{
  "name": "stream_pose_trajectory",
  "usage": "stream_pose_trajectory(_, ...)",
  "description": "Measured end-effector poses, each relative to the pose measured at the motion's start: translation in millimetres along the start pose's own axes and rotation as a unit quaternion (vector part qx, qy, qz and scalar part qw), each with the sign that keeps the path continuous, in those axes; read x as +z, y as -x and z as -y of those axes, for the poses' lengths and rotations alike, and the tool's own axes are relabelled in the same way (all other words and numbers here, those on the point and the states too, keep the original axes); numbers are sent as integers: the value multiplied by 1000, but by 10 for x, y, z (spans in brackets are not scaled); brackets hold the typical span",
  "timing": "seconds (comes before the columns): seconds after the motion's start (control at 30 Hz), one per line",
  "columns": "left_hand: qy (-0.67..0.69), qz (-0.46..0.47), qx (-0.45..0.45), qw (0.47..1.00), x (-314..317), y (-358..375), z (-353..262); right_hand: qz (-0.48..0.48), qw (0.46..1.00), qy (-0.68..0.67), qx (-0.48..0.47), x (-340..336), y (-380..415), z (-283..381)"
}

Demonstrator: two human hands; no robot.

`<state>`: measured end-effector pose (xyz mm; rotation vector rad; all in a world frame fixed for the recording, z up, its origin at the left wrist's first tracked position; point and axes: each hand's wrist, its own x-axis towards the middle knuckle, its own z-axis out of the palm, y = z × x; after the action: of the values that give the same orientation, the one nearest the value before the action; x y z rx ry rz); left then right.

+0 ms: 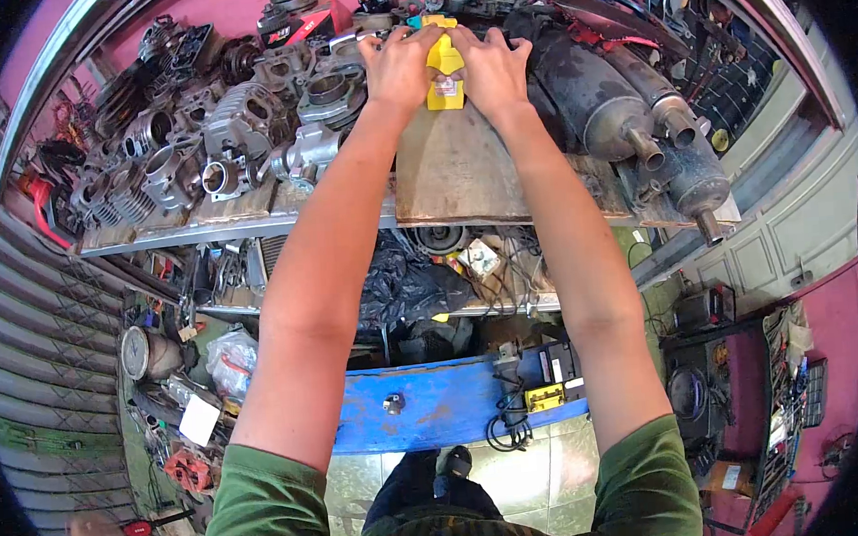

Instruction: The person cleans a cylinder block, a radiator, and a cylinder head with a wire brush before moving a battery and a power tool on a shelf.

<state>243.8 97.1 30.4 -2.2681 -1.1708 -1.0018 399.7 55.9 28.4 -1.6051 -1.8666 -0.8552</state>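
Note:
Both arms reach far forward over the shelf. My left hand (401,70) grips the left side of a small yellow box (446,92) with a white label, its fingers bent. From the other side my right hand (491,66) has its fingers curled against the same box. The thumbs come close together across its front. Beneath the box lies a bare wooden board (458,173). Part of the box is hidden behind the fingers.
Greasy engine cylinders (243,117) crowd the shelf on the left. Exhaust mufflers (601,100) lie on the right. Below, a black plastic bag (405,279) sits on a lower shelf, and a blue bench (437,400) carries a corded tool (507,371).

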Motion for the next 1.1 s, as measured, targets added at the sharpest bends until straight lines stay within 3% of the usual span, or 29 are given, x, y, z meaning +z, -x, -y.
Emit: stream_pose_trajectory(1.1,-18,-4,-1,1000,242,-191,99,10,1000,7,19,265,-182,-69)
